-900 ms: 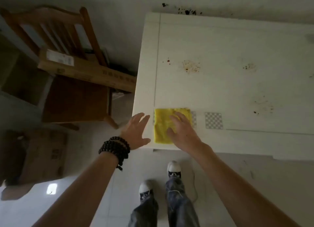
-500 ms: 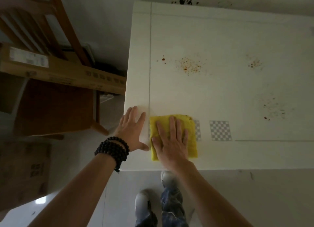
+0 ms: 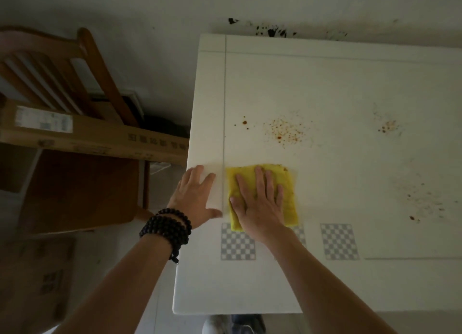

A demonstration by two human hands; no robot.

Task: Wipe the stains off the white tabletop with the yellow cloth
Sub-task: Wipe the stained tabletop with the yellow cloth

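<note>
The white tabletop [image 3: 337, 83] fills the right of the head view. A folded yellow cloth [image 3: 288, 191] lies near its left side. My right hand [image 3: 260, 203] presses flat on the cloth, fingers spread and pointing away from me. My left hand [image 3: 195, 196], with dark beads at the wrist, rests flat and empty on the table's left border beside the cloth. Beyond the cloth sits a reddish speckled stain [image 3: 285, 132], with small drops [image 3: 244, 122] to its left. Another stain [image 3: 387, 127] is far right, and a fainter one [image 3: 422, 203] lies right of the cloth.
A wooden chair [image 3: 75, 183] stands left of the table with a long cardboard box [image 3: 87, 136] across it. Grey checkered squares [image 3: 237, 242] [image 3: 338, 241] mark the table near me. Black splatter [image 3: 272, 31] marks the surface beyond the far edge. My shoes show below the near edge.
My right hand has flattened on the cloth and slid it away from the near edge, uncovering a checkered square. My left hand has come to rest flat on the table's left border.
</note>
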